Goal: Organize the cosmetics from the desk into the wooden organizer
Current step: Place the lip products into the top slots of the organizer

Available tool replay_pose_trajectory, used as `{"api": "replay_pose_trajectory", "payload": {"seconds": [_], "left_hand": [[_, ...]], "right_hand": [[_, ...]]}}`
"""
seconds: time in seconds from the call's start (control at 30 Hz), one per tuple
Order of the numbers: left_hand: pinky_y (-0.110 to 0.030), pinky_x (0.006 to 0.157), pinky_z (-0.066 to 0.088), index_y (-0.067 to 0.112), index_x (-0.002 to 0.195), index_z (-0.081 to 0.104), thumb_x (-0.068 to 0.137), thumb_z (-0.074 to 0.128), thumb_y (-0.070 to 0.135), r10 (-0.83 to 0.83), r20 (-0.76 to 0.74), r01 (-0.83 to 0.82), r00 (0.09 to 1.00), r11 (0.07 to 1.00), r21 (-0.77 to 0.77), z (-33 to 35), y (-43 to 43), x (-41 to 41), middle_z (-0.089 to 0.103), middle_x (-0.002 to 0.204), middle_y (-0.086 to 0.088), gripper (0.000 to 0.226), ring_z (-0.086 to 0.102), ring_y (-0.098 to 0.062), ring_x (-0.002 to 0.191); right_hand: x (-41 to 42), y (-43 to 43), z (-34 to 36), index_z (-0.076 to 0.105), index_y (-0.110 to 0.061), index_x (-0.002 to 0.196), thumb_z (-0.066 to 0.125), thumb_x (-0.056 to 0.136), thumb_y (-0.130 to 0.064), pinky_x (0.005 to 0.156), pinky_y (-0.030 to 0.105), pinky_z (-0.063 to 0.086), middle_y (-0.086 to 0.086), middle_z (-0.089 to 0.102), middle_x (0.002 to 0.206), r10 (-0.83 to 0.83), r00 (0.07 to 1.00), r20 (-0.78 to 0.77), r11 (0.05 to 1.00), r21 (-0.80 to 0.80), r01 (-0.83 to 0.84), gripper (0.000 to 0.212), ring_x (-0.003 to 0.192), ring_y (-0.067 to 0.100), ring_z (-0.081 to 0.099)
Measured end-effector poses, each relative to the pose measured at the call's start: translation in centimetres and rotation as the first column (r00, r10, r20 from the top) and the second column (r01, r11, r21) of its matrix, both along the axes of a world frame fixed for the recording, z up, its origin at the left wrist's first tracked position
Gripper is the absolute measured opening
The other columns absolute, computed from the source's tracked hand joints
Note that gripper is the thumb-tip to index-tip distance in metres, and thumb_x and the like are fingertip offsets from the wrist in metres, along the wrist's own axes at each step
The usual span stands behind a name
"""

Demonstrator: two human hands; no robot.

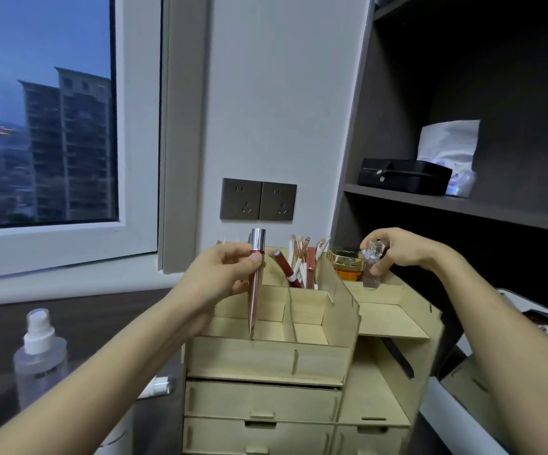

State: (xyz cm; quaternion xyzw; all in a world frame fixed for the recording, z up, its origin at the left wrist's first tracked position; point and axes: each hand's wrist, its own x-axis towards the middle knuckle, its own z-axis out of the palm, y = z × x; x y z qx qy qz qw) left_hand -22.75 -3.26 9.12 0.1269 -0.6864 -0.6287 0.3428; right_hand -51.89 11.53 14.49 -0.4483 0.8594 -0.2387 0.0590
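The wooden organizer (266, 359) stands in front of me on the dark desk, with open top compartments and drawers below. My left hand (220, 274) pinches a rose-gold lip gloss tube (254, 290) with a silver cap, held upright over the organizer's front left compartment. My right hand (400, 247) grips a small clear bottle (371, 269) with a clear cap, held over the organizer's back right shelf beside an amber jar (348, 266) with a gold lid. Brushes and lipsticks (302, 264) stand in a back compartment.
A clear spray bottle (39, 349) with a white pump stands on the desk at the left. A white tube (157, 385) lies by the organizer's left side. Dark shelves at the right hold a black case (403, 177) and a white packet (446, 149). Wall sockets (257, 199) are behind.
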Motion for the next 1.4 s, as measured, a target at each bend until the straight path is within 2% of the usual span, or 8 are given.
{"api": "replay_pose_trajectory", "payload": {"seconds": [0.2,0.37,0.57,0.77,0.93,1.03,1.2,1.4], "left_hand": [[-0.022,0.074,0.057,0.000,0.112,0.062,0.087,0.061,0.014,0.038,-0.029,-0.037,0.999,0.999,0.008,0.3,-0.2,0.1,0.068,0.098,-0.011,0.028,0.064,-0.016,0.085],[-0.035,0.084,0.056,-0.001,0.110,0.062,0.085,0.063,0.010,0.057,-0.057,-0.060,0.997,0.997,-0.043,1.2,-0.3,0.5,0.065,0.092,-0.013,0.027,0.065,-0.020,0.086],[-0.028,0.067,0.060,-0.004,0.103,0.060,0.081,0.067,0.007,0.058,-0.058,-0.062,0.997,0.996,-0.065,2.5,0.6,0.6,0.064,0.085,-0.014,0.026,0.068,-0.018,0.071],[-0.028,0.063,0.061,0.000,0.090,0.057,0.081,0.067,0.005,0.092,-0.048,-0.092,0.995,0.996,0.006,4.4,1.0,1.3,0.066,0.085,-0.020,0.014,0.070,-0.022,0.067],[-0.028,0.060,0.060,-0.004,0.079,0.057,0.085,0.058,-0.003,0.033,-0.109,0.023,0.994,0.879,0.475,5.0,0.7,1.8,0.061,0.081,-0.019,0.006,0.066,-0.027,0.075],[-0.029,0.052,0.058,-0.002,0.079,0.056,0.087,0.058,0.003,-0.026,-0.035,0.042,0.999,0.831,0.554,4.6,1.0,1.7,0.055,0.078,-0.015,0.009,0.064,-0.022,0.066],[-0.028,0.053,0.058,0.006,0.080,0.053,0.094,0.048,0.032,-0.054,0.284,-0.035,0.957,0.953,0.301,3.8,0.5,1.9,0.054,0.079,-0.017,0.030,0.059,-0.026,0.066],[-0.024,0.054,0.040,0.011,0.078,0.043,0.095,0.038,0.014,0.251,0.315,-0.245,0.916,0.968,-0.058,2.0,-1.6,3.2,0.042,0.079,-0.013,0.018,0.043,-0.022,0.064]], "right_hand": [[1.3,0.0,0.2,0.052,-0.021,0.123,0.074,0.069,0.000,0.104,0.041,0.038,0.002,0.050,0.128,-0.071,0.997,-0.029,0.995,0.071,0.073,0.062,0.124,0.025,0.044],[7.6,0.3,0.1,0.052,-0.020,0.129,0.066,0.082,-0.015,0.102,0.038,0.039,0.000,0.055,0.131,-0.179,0.855,-0.487,0.967,-0.245,0.063,0.049,0.123,0.021,0.045],[18.4,-2.1,-0.9,0.066,-0.019,0.111,0.068,0.083,-0.026,0.068,0.011,0.045,-0.003,0.070,0.094,0.333,0.934,-0.127,0.872,-0.335,-0.357,0.029,0.082,0.005,0.062],[19.6,-3.2,-1.6,0.059,-0.024,0.110,0.069,0.082,-0.024,0.065,0.033,0.056,0.002,0.074,0.080,0.315,0.948,0.052,0.845,-0.471,-0.255,0.030,0.070,0.013,0.068],[19.4,-2.0,-1.9,0.065,-0.009,0.097,0.062,0.087,-0.008,0.046,0.023,0.049,0.011,0.069,0.075,0.368,0.911,0.184,0.714,-0.684,-0.151,0.010,0.057,0.015,0.063],[19.0,-1.5,-0.9,0.067,0.000,0.093,0.059,0.090,-0.010,0.048,0.026,0.050,0.015,0.067,0.070,0.361,0.911,0.201,0.615,-0.786,-0.070,0.014,0.053,0.016,0.060],[18.1,-3.7,0.6,0.067,-0.005,0.084,0.051,0.095,-0.021,0.050,0.027,0.048,0.013,0.066,0.063,0.184,0.982,0.046,0.660,-0.746,-0.089,0.026,0.043,0.015,0.056],[16.6,-9.3,1.8,0.065,-0.006,0.078,0.054,0.090,-0.021,0.067,0.029,0.046,0.003,0.063,0.065,0.036,0.970,-0.238,0.813,-0.558,-0.168,0.022,0.065,0.016,0.059]]}}
